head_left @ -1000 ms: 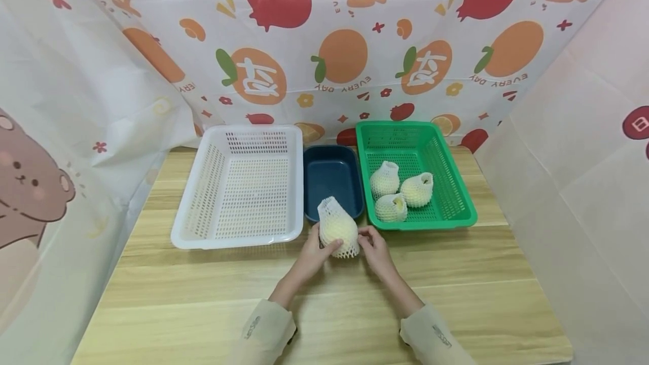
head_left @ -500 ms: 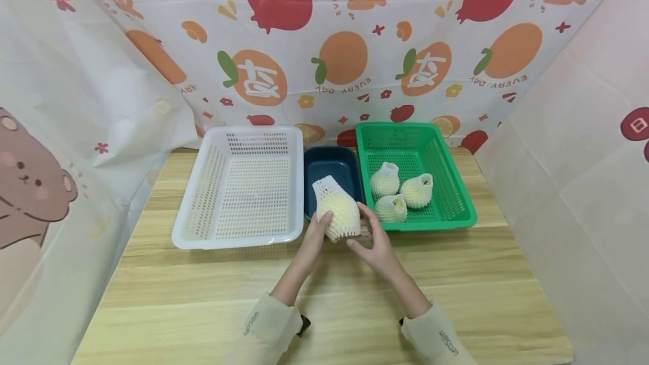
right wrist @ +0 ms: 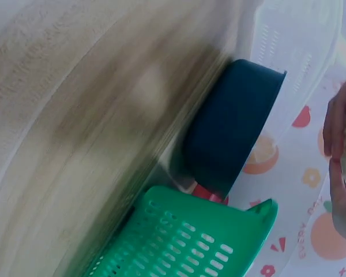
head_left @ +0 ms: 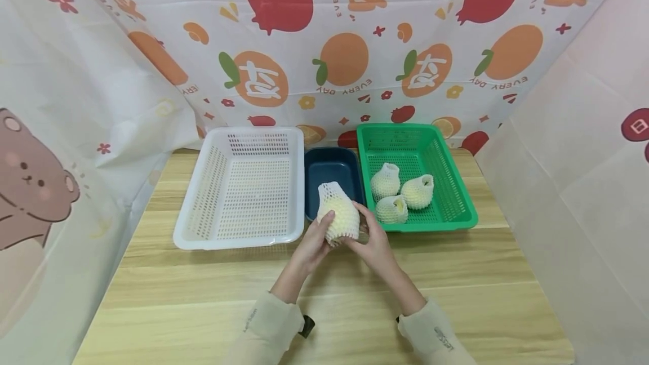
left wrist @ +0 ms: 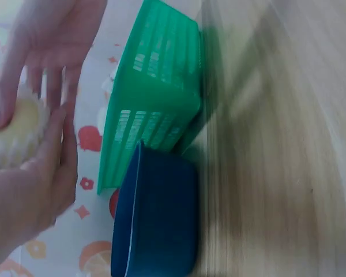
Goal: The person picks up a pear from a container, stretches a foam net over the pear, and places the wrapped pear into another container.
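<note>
A pale yellow round fruit in a white foam net (head_left: pixel 338 214) is held up over the front of the dark blue tub (head_left: pixel 329 169). My left hand (head_left: pixel 315 244) grips it from the left, thumb across its side. On the other side, my right hand (head_left: pixel 374 244) curls its fingers against the net and has its thumb at the net's lower opening. In the left wrist view, that thumb presses on the bare yellow fruit (left wrist: pixel 24 124) inside the foam. The exact kind of fruit I cannot tell.
Left of the tub stands a white perforated basket (head_left: pixel 183 224). A green basket (head_left: pixel 458 207) is on its right, holding 3 more netted fruits (head_left: pixel 418 191). All stand on a wooden table (head_left: pixel 456 297), against a fruit-patterned cloth (head_left: pixel 294 72) at the back.
The netted fruit has risen and turned slightly between my hands. My right hand has gone from pinching the net's right edge to having its thumb at the lower opening.
</note>
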The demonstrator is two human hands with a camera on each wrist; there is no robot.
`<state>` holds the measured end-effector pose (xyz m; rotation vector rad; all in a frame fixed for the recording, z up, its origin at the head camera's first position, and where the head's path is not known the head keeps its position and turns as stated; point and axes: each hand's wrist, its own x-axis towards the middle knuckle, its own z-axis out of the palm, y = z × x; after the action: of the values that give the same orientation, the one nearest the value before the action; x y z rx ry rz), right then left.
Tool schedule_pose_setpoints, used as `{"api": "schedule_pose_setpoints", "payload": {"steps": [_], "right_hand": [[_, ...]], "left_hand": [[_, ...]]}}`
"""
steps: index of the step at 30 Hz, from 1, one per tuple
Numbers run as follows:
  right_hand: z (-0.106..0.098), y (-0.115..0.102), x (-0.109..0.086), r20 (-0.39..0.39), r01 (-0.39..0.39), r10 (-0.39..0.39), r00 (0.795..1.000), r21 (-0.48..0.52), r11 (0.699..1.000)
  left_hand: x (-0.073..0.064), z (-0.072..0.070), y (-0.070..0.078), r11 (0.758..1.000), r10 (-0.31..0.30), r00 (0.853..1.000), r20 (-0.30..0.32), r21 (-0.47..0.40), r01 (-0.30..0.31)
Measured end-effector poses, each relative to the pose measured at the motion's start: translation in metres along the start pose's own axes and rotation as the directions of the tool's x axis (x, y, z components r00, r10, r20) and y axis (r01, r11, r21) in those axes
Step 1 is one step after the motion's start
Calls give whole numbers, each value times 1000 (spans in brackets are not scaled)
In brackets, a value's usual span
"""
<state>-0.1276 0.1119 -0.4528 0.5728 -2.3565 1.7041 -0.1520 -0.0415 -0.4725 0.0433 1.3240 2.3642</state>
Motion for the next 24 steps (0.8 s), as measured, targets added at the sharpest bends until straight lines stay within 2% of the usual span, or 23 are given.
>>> {"api": "schedule_pose_setpoints", "payload": {"steps": [4,8,11,14,16,18,21,24], "right_hand": [[6,0,-1,-34,3,-3,999,-24,1000],[13,11,-2,-69,15,-17,997,-31,999],[17,26,-3,-93,16,-20,995,-47,999],[20,39,-5,-117,1,-9,993,-68,998],[20,41,-6,-125,-5,-5,992,-79,997],[20,43,-7,-114,-7,-2,993,-81,997],[17,43,-6,-59,-28,25,998,-50,998],[11,42,-3,31,-73,70,997,108,992]], "left_hand": [[2,6,-6,998,64,991,-117,9,-64],[4,11,-11,991,132,967,-218,52,-124],[6,13,-15,978,203,947,-251,106,-182],[8,15,-21,948,293,919,-264,208,-242],[8,17,-24,927,334,900,-279,272,-259],[7,17,-27,919,340,888,-310,312,-242],[5,17,-30,936,285,891,-353,301,-181],[4,15,-28,965,210,915,-344,225,-137]]}}
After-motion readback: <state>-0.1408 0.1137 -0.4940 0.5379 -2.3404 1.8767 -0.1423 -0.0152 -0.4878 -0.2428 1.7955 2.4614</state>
